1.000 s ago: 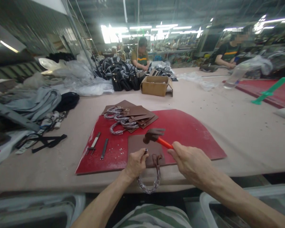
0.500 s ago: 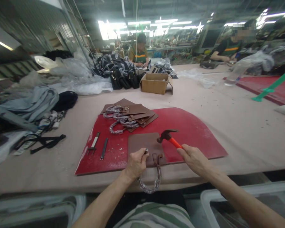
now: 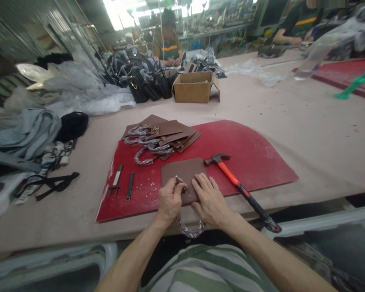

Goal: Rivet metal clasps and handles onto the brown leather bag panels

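Note:
A brown leather panel (image 3: 184, 167) lies on the red board. My left hand (image 3: 170, 198) is closed over its left part, pinching a small metal punch (image 3: 177, 177) whose tip shows above the fingers. A brown strap end (image 3: 184, 187) peeks out beside those fingertips; whether they grip it too is unclear. My right hand (image 3: 211, 200) rests with fingers stretched across the panel's right side, hiding part of it. Below the panel's near edge hangs a plastic-wrapped handle (image 3: 191, 232). Right of my hands lies a claw hammer (image 3: 231, 174), its grip jutting past the table edge.
Brown panels with wrapped handles (image 3: 167, 136) are piled on the red board (image 3: 240, 150). Two metal tools (image 3: 117, 178) lie at its left, near small scattered bits. Behind are a cardboard box (image 3: 192, 90), black bags (image 3: 149, 83) and plastic wrap. Two people sit across the table.
My right hand has put the hammer down on the board and moved left onto the panel. My left hand still holds the punch, now tilted. The view has dipped downward.

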Available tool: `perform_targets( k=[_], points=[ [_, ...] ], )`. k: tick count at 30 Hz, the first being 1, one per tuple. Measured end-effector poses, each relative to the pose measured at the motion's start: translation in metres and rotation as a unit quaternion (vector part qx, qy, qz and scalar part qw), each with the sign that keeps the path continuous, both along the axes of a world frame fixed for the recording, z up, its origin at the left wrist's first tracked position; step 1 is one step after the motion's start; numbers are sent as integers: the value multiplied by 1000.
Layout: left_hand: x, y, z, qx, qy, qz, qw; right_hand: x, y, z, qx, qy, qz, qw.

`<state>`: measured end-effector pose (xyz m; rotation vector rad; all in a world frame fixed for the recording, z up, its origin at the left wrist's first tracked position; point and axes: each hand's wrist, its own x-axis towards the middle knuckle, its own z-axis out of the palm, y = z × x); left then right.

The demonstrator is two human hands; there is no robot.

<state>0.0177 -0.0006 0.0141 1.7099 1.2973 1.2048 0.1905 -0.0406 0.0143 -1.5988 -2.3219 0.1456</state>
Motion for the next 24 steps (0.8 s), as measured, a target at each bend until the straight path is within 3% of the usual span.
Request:
perform_targets(
  k=[3,7,11,15,19,21,24],
  points=[
    [-14,12,8,-56,-69,89,992,-1,-2,-7,6,10,-7,1000],
    [-45,27,18,-42,90,147,984,1,-5,-13,49,28,-7,998],
    [-69,35,19,-7,242,214,946,-2,-8,-21,93,37,-11,995],
    [-69,29,15,35,295,187,936,0,-7,-26,129,43,-4,991],
    [-50,3,23,40,270,178,945,5,-7,-30,202,73,35,976],
    [-40,-8,26,-18,225,194,955,6,-5,-33,237,101,47,965],
    [-31,-14,23,-124,66,203,969,6,-1,-38,253,127,50,958]
  ],
)
